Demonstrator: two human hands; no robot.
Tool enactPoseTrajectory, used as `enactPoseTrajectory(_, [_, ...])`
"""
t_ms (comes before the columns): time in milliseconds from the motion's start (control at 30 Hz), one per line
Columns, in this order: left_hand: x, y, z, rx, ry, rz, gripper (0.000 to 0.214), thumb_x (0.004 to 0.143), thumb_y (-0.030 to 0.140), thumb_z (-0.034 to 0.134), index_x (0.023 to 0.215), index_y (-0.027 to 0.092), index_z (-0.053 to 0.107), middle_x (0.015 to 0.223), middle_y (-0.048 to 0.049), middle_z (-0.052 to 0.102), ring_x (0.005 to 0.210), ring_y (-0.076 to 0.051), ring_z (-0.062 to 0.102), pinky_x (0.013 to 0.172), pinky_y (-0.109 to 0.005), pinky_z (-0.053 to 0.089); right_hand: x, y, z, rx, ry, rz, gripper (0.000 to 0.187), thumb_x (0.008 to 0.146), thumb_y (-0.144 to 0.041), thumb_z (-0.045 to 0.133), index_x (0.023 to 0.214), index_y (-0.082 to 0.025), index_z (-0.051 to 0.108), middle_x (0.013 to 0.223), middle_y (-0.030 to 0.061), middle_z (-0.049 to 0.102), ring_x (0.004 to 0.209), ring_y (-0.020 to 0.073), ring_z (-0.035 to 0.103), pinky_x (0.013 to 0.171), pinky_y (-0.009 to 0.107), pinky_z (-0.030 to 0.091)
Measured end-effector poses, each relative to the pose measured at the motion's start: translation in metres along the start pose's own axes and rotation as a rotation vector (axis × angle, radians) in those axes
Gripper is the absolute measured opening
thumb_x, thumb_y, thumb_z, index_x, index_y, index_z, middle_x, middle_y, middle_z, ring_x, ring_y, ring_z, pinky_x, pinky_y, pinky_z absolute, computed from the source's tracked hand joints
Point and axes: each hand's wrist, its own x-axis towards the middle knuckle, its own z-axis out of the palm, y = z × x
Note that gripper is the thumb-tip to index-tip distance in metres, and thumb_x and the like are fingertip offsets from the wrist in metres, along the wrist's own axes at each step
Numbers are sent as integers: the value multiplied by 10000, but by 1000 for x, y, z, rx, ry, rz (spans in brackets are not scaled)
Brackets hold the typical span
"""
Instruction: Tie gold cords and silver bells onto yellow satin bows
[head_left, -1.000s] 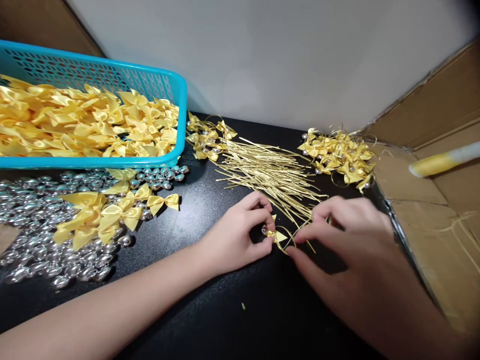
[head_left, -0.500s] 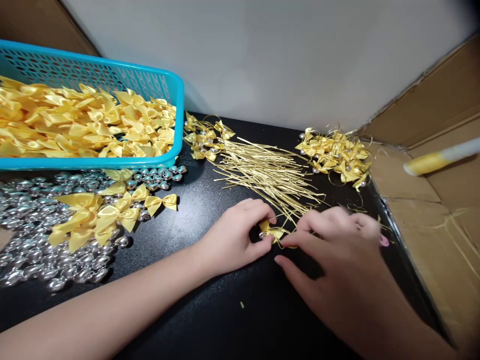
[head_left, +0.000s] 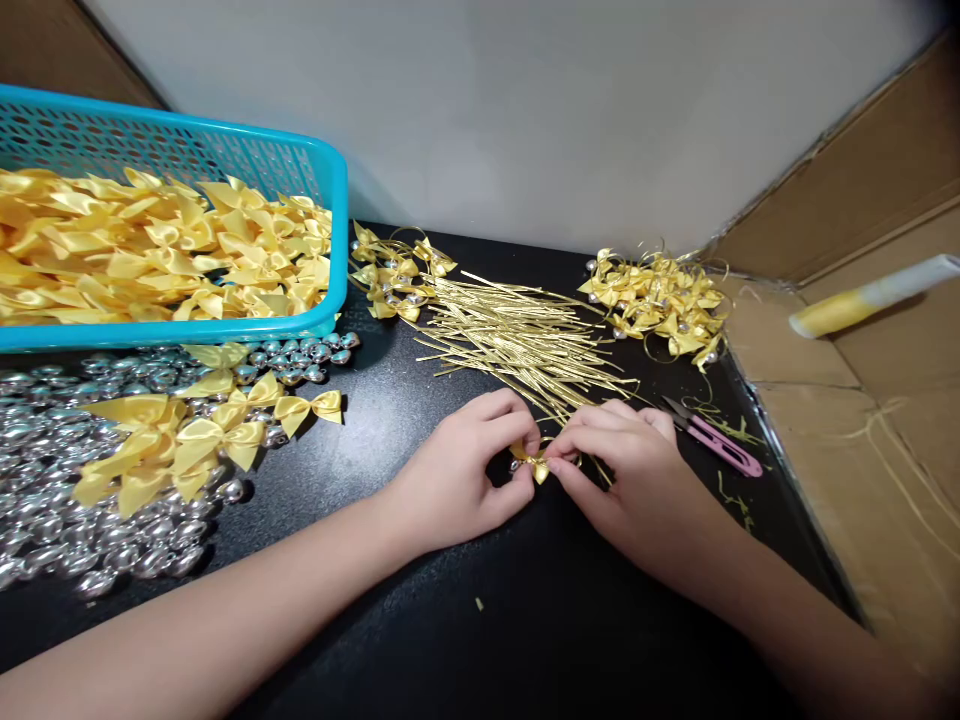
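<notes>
A small yellow ribbon bow (head_left: 540,470) with silver beads at it is pinched between the thumb and fingers of my left hand (head_left: 469,470), low over the black tabletop. My right hand (head_left: 634,470) is closed at the bow's right side, thumb and forefinger pressed together on the thin gold cord at its middle. The fingertips of both hands nearly meet and hide part of the bow. Just beyond them lies a loose pile of cut gold cords (head_left: 517,335). To the right of my right hand are pink-handled thread snips (head_left: 724,447).
A blue basket (head_left: 339,230) full of yellow bows stands at the left. Silver beads (head_left: 120,535) spread before it, with several loose bows (head_left: 217,440) on top. Beaded bows lie in a small group (head_left: 394,275) and a larger heap (head_left: 660,300). Cardboard (head_left: 795,430) borders the right.
My right hand has come in closer to the bow and closed its thumb and forefinger at it. The snips now show beside it. My left hand keeps its pinch. The view has shifted slightly.
</notes>
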Motion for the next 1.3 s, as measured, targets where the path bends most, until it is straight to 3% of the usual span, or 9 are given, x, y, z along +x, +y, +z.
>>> enactPoseTrajectory(333, [-1,0,4,38,68,1,72,813,150,569,826,174,636,919,-44,557,857,-164,570,767,-305,498,2,-1,1,19,-62,15,194,917,-160,500,805,-214,649,874,6,691,885,183,579,783,356,255])
enactPoseTrajectory(533, [-1,0,6,121,65,9,109,800,140,574,742,170,661,939,-61,567,849,-180,572,736,-320,499,1,-2,2,5,-55,16,206,922,-174,501,783,-211,648,868,1,692,877,183,585,778,355,259])
enactPoseTrajectory(667, [-1,0,5,212,50,48,130,810,146,552,724,177,645,943,-67,585,840,-193,560,739,-340,498,0,-2,3,-9,-66,0,233,934,-164,433,775,-188,601,771,15,662,751,168,574,752,335,302])
enactPoseTrajectory(800, [-1,-1,5,234,43,63,133,823,152,540,745,164,648,920,-76,594,828,-198,559,732,-341,500,-1,-3,3,26,-148,51,250,948,-174,356,767,-181,529,687,15,604,620,152,522,615,286,318])
enactPoseTrajectory(1100, [1,-3,5,154,35,20,112,792,127,585,688,164,598,833,-38,571,784,-171,547,702,-296,470,0,-7,3,134,-141,37,245,909,-183,378,669,-202,424,571,-38,460,513,116,412,533,261,260])
enactPoseTrajectory(1300, [2,-2,4,125,11,10,124,774,101,584,670,168,580,810,-28,555,769,-164,542,688,-284,463,-1,-7,-4,171,-203,28,258,913,-165,381,662,-198,430,589,-38,481,535,113,432,544,259,259])
